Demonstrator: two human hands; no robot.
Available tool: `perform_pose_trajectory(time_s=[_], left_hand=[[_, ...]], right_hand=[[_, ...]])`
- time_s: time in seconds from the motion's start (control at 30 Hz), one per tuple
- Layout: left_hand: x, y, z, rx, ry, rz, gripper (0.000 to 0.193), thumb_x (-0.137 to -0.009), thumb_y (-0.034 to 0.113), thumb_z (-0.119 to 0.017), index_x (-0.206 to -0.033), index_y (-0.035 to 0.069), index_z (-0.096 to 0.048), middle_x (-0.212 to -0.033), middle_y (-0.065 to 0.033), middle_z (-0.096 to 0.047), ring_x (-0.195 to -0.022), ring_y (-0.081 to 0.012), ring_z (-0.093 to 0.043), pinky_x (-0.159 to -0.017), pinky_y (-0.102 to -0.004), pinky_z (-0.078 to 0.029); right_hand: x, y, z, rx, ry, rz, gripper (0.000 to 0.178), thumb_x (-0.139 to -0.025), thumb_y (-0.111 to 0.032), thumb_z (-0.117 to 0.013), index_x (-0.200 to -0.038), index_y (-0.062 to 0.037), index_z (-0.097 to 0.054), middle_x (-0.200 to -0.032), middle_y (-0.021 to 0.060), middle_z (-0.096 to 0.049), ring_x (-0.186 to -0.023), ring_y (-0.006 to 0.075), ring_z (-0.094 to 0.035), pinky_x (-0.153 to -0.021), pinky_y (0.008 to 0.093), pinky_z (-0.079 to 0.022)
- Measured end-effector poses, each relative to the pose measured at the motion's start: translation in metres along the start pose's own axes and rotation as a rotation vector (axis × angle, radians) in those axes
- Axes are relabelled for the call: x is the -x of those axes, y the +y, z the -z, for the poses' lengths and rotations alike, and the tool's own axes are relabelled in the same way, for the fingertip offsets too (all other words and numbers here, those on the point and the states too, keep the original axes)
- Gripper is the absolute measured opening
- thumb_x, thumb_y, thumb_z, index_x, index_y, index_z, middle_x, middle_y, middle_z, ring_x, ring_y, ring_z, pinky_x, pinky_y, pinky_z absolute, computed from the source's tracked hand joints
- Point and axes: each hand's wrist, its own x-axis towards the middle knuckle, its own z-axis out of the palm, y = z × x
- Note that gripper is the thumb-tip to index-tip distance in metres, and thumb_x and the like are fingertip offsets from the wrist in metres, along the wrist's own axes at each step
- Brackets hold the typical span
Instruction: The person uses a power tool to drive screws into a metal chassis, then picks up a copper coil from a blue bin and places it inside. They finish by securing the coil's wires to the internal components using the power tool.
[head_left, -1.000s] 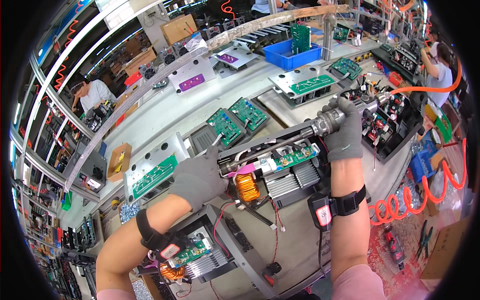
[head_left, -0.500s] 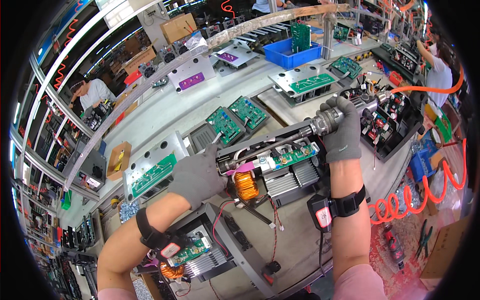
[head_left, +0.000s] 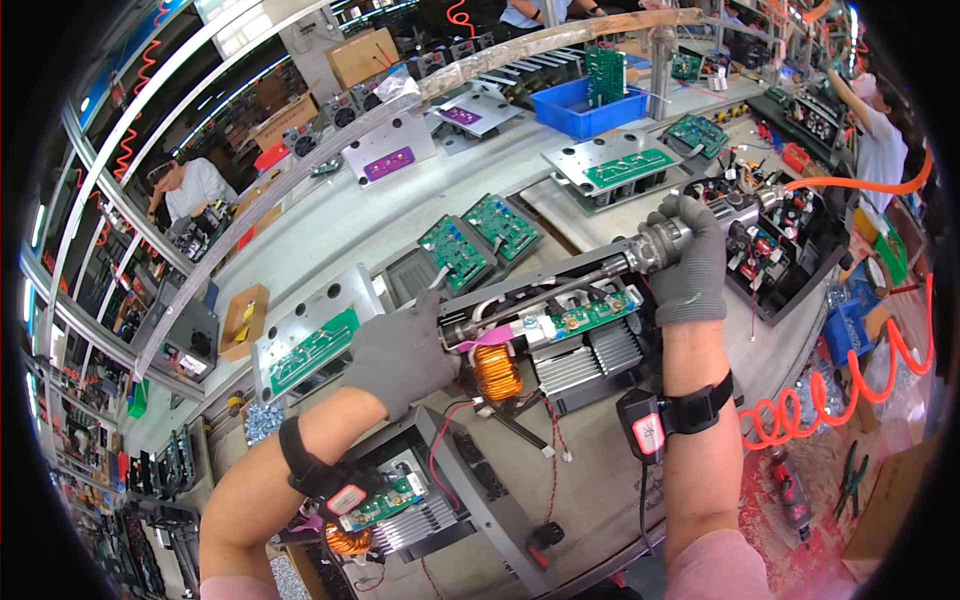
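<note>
My right hand (head_left: 692,270), in a grey glove, is wrapped round an air screwdriver (head_left: 738,208) held nearly level. Its long thin shaft reaches left across an open grey metal casing, ending beside my gloved left hand (head_left: 402,355). That hand is closed at the casing's left end; what its fingers pinch is hidden. Within the casing sit an orange copper-wound coil (head_left: 497,372), a silver finned heat sink (head_left: 592,366) and a green circuit board (head_left: 598,312). Red and black wires hang from its near side.
A second casing (head_left: 478,530) with a like coil stands nearest me. Beyond are green circuit boards (head_left: 452,252), metal plates (head_left: 375,288) and a blue bin (head_left: 575,120). An orange air hose (head_left: 860,184) runs right from the screwdriver. Other people work at far left and right.
The whole view has shifted slightly. Both hands, the screwdriver and the casing keep nearly the same places relative to each other. At far right, the co-worker's arm has moved a little.
</note>
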Motion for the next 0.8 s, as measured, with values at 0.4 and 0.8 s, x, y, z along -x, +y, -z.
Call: perform_pose_trajectory(time_s=[0.4, 0.8], left_hand=[[0.001, 0.001, 0.003, -0.003, -0.044, -0.025, 0.072, -0.075, 0.04, -0.067, -0.132, 0.004, -0.039, -0.089, -0.017, -0.068, -0.079, -0.033, -0.068, -0.068, -0.0423, -0.054], [-0.003, -0.001, 0.0, 0.019, -0.022, -0.017, 0.075, -0.073, 0.041, -0.07, -0.131, 0.005, -0.038, -0.088, -0.0166, -0.068, -0.077, -0.0337, -0.068, -0.066, -0.043, -0.054]], right_hand=[[-0.004, -0.001, 0.007, 0.014, -0.026, -0.006, 0.02, -0.082, -0.017, -0.062, -0.092, -0.0011, -0.056, -0.082, 0.0094, -0.058, -0.074, 0.0212, -0.06, -0.065, 0.0367, -0.053], [-0.001, 0.0, 0.003, 0.019, -0.01, 0.036, 0.02, -0.084, -0.02, -0.06, -0.092, -0.0011, -0.057, -0.084, 0.011, -0.061, -0.073, 0.0212, -0.061, -0.065, 0.0358, -0.054]])
